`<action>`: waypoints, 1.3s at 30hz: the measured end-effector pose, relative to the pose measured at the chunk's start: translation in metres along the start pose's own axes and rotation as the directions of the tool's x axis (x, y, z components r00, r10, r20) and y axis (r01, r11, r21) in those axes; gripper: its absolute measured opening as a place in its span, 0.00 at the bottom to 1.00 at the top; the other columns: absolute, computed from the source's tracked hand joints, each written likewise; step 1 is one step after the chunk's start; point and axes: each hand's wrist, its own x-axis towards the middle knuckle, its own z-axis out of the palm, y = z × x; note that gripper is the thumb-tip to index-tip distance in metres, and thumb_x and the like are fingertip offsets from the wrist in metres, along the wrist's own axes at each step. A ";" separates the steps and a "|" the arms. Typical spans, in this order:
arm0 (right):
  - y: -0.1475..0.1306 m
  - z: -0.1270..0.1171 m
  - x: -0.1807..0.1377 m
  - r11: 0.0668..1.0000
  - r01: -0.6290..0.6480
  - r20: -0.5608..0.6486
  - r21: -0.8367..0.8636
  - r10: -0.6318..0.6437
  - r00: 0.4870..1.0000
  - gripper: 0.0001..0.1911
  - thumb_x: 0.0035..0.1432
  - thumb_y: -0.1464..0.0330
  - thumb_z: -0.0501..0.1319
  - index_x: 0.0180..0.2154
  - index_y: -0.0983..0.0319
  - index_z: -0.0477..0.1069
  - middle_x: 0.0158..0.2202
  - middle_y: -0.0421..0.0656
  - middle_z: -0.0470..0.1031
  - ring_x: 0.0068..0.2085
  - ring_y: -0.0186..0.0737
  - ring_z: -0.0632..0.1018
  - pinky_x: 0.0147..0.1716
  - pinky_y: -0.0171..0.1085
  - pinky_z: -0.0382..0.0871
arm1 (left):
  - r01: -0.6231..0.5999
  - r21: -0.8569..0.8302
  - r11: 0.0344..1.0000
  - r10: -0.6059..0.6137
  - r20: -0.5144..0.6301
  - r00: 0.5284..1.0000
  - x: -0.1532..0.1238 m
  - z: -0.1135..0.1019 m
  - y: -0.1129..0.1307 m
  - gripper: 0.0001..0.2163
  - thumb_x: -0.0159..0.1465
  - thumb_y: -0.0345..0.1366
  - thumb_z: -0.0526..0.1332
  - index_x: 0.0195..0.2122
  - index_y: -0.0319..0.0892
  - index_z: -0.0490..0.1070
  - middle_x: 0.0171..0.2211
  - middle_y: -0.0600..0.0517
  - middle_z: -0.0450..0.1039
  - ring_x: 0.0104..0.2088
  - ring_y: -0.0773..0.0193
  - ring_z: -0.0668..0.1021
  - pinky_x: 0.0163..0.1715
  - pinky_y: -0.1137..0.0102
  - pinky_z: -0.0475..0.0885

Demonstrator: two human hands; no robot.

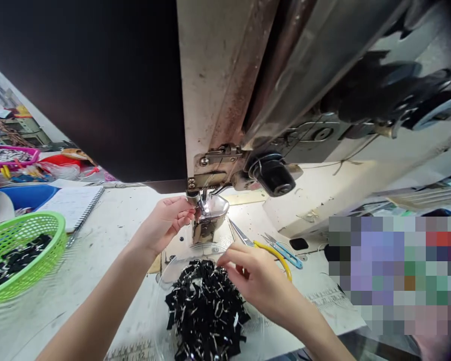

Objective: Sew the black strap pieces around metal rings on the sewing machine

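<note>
My left hand (173, 220) is at the needle area of a sewing machine (214, 100), thumb and fingers pinched beside the presser foot (204, 204). Whatever lies between those fingertips is hidden. Below, a heap of small black fabric tabs with metal rings (206, 311) fills a clear plastic tub (161, 286). Over the tub's far right side is my right hand (257, 281), its fingers curled together and the tips touching the edge of the heap. I cannot make out what they hold.
Scissors with yellow handles (276, 253) and small blue thread snips (285, 250) lie right of the needle. On the left stand a green basket (56, 240) of black pieces, a spiral notebook (73, 203) and a pink basket (32, 159). A pixelated patch covers the right side.
</note>
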 end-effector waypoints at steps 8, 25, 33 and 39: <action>0.008 0.021 -0.002 0.973 -0.013 0.228 -0.231 0.067 0.971 0.18 0.52 0.85 0.58 0.35 0.59 0.77 0.38 0.42 0.77 0.32 0.39 0.78 0.29 0.35 0.60 | 0.009 0.015 1.000 -0.008 -0.042 0.999 -0.005 0.002 0.000 0.07 0.54 0.32 0.72 0.25 0.36 0.76 0.23 0.55 0.74 0.22 0.76 0.74 0.25 0.84 0.72; 0.001 0.000 -0.015 0.908 0.002 -0.079 0.418 0.034 0.996 0.05 0.62 0.73 0.64 0.33 0.58 0.76 0.31 0.37 0.79 0.32 0.33 0.76 0.32 0.31 0.67 | 0.035 0.693 0.720 -0.150 0.107 0.983 -0.094 -0.005 -0.049 0.18 0.61 0.38 0.65 0.53 0.49 0.77 0.42 0.48 0.80 0.39 0.57 0.78 0.41 0.63 0.74; -0.004 0.006 -0.017 0.729 -0.193 0.010 0.657 0.247 0.969 0.06 0.60 0.65 0.67 0.33 0.61 0.76 0.28 0.38 0.73 0.28 0.31 0.71 0.24 0.28 0.67 | -0.094 0.571 0.815 0.084 0.044 0.996 -0.091 0.012 -0.056 0.06 0.59 0.35 0.69 0.36 0.46 0.84 0.34 0.48 0.83 0.35 0.57 0.81 0.34 0.69 0.75; -0.006 0.007 -0.016 0.628 -0.253 0.092 0.736 0.277 0.956 0.13 0.57 0.60 0.69 0.41 0.61 0.78 0.33 0.41 0.73 0.28 0.32 0.71 0.23 0.28 0.70 | 0.000 0.446 0.895 0.019 -0.039 0.999 -0.089 0.010 -0.055 0.05 0.58 0.39 0.70 0.32 0.44 0.84 0.30 0.47 0.84 0.33 0.57 0.82 0.34 0.71 0.75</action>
